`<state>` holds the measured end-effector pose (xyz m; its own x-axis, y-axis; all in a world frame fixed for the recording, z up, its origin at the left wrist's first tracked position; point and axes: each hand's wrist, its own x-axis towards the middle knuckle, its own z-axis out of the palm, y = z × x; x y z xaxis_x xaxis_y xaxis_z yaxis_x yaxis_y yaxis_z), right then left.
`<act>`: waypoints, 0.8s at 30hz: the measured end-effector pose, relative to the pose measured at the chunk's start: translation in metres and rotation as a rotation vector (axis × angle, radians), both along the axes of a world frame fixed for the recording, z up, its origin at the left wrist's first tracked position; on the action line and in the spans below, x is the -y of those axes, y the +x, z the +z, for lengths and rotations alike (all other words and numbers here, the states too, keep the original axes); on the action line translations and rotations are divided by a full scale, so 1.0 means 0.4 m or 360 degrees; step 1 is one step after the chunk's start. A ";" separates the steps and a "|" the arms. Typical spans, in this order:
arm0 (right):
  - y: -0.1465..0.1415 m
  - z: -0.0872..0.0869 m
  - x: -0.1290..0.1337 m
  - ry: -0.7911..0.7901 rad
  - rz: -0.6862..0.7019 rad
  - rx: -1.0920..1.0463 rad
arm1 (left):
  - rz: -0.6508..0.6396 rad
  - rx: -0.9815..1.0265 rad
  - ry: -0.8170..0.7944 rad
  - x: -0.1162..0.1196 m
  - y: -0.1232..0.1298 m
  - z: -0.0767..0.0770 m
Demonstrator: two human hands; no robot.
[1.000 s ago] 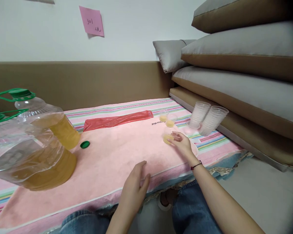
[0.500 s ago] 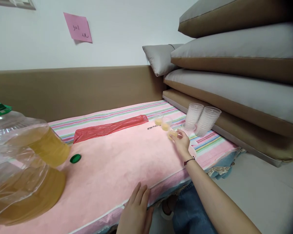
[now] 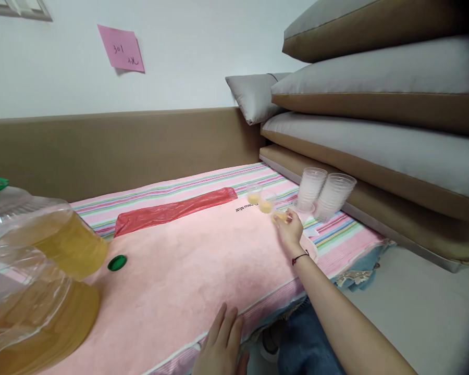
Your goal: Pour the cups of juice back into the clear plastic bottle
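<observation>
My right hand (image 3: 291, 229) is closed round a small clear plastic cup (image 3: 280, 214) with yellow liquid in it, at the far right part of the pink cloth (image 3: 187, 260). Just beyond it stand two more such cups, a nearer cup (image 3: 266, 203) and a farther cup (image 3: 254, 195), each with some yellow liquid. Fingers stretched out, my left hand (image 3: 223, 336) rests on the cloth's front edge and holds nothing.
Two stacks of clear cups, a left stack (image 3: 311, 188) and a right stack (image 3: 334, 197), stand by the piled cushions (image 3: 375, 140). Large jugs of yellow liquid (image 3: 42, 323) fill the left side. A green cap (image 3: 117, 262) and a red plastic bag (image 3: 175, 209) lie on the bed.
The view has shifted slightly. My right hand, still on the cup, has moved a little toward the right against the other cups. My left hand stays at the cloth's edge.
</observation>
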<state>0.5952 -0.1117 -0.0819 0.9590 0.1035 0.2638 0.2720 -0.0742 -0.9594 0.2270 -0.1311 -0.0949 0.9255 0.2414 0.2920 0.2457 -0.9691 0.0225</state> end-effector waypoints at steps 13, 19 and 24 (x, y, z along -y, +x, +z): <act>-0.010 0.011 0.008 -0.0063 0.0051 -0.0008 | -0.0019 -0.0116 -0.0051 0.000 -0.007 -0.007; -0.019 0.021 0.013 -0.0027 0.0082 -0.0080 | -0.0005 -0.0118 -0.0079 -0.001 0.001 -0.003; -0.026 0.026 0.034 0.0038 0.0077 -0.0140 | -0.0004 -0.0068 -0.0062 -0.001 0.000 0.023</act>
